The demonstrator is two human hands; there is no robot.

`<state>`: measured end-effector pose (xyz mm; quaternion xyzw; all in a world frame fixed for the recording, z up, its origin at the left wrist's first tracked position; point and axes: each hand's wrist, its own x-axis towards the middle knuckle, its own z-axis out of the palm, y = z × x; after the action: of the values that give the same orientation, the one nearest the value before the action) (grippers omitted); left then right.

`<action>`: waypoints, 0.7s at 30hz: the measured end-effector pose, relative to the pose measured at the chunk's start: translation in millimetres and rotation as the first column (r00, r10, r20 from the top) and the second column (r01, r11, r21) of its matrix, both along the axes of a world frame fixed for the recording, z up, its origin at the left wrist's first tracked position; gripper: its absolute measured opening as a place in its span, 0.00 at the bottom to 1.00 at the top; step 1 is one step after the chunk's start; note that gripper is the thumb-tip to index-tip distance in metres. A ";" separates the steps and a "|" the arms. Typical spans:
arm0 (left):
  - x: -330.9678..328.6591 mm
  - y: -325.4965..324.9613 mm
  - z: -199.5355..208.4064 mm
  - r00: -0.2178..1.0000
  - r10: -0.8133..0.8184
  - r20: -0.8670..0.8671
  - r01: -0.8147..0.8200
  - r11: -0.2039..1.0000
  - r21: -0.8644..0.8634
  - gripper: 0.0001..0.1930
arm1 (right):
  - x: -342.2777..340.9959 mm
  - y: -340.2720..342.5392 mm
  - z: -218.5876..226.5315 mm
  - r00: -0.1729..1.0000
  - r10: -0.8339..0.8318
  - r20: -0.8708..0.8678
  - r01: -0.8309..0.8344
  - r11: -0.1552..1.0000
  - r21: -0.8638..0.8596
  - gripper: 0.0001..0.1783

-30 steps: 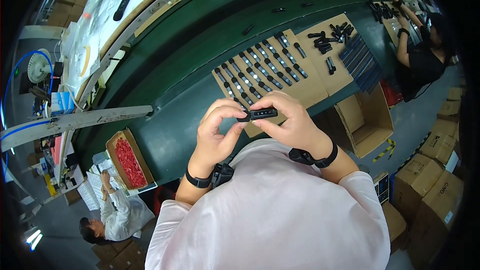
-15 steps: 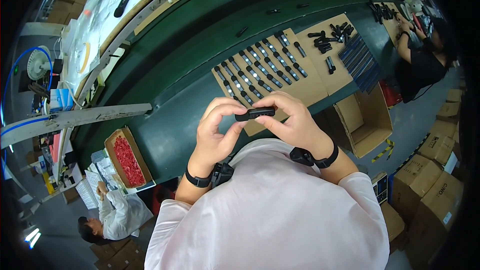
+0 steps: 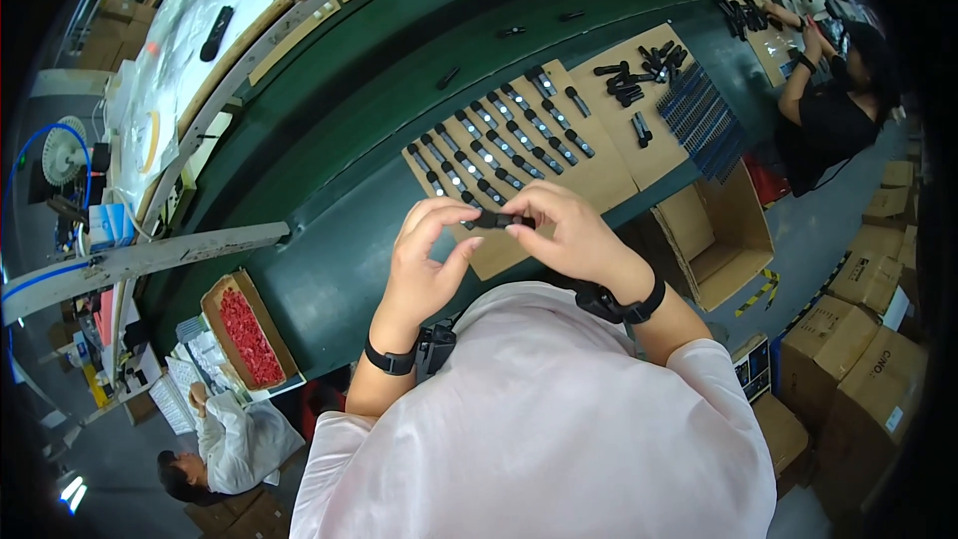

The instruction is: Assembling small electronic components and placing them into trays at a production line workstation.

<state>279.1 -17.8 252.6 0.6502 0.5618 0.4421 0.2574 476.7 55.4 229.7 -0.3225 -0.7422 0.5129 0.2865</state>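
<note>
Between my two hands, above the table's near edge, is a small black stick-shaped device (image 3: 502,221). My right hand (image 3: 579,240) pinches its right part between thumb and fingers. At the other end, the fingertips and thumb of my left hand (image 3: 421,258) close about the device's left tip. Just beyond, rows of similar devices (image 3: 502,143) with round black heads and greyish bodies lie on a cardboard sheet (image 3: 604,165). Fingers partly cover the held device, so its details are hard to make out.
A loose pile of black devices (image 3: 629,80) and a blue ribbed tray (image 3: 702,120) lie at right. An open carton (image 3: 733,265) stands below. Left are a box of red pieces (image 3: 247,334) and a metal bar (image 3: 150,258). Co-workers sit at left (image 3: 239,439) and far right (image 3: 838,120).
The device has turned in my fingers, and my hands stay close together around it. The whole view has shifted slightly. The far-right co-worker's arms have moved.
</note>
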 end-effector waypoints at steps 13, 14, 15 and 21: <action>-73.3 -16.0 -84.3 0.918 0.368 -0.150 -0.393 0.898 -0.200 0.07 | 83.5 113.5 -155.5 0.609 -0.410 0.679 0.429 0.890 0.153 0.11; -82.9 -19.7 -92.1 0.917 0.369 -0.149 -0.394 0.897 -0.200 0.07 | 85.5 115.9 -161.6 0.609 -0.410 0.679 0.428 0.891 0.154 0.11; -93.0 -24.0 -99.6 0.902 0.401 -0.160 -0.428 0.877 -0.219 0.07 | 86.7 117.5 -168.0 0.599 -0.401 0.693 0.416 0.895 0.158 0.11; -154.8 -32.4 -125.5 0.837 0.484 -0.254 -0.542 0.793 -0.276 0.06 | 78.9 122.1 -177.0 0.587 -0.373 0.719 0.396 0.906 0.146 0.13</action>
<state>124.3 -50.2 127.1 0.4542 0.8043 0.3353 0.1856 555.6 177.5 52.7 -0.6567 -0.6985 0.2770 0.0644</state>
